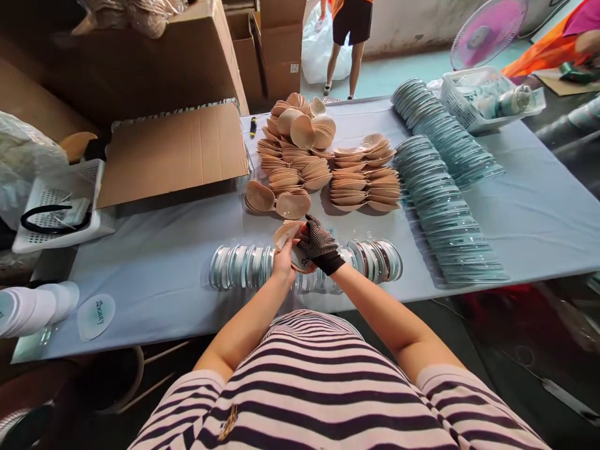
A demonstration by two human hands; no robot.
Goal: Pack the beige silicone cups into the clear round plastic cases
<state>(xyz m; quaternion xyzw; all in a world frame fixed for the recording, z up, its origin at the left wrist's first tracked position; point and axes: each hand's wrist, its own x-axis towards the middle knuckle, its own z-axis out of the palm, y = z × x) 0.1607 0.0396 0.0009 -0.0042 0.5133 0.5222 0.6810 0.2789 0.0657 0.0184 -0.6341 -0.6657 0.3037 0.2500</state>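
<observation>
While the left hand (284, 261) pinched a tan pad (287, 232), the gloved right hand (319, 245) gripped it too, above the clear shells (244, 265) on the table (159, 275).

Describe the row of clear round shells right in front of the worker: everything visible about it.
The row of clear shells lies on the pale blue table cloth, near its front edge. They look like thin transparent plastic discs, stood on edge and packed face to face. The left hand and the gloved right hand hide its middle, holding a beige cup.
</observation>
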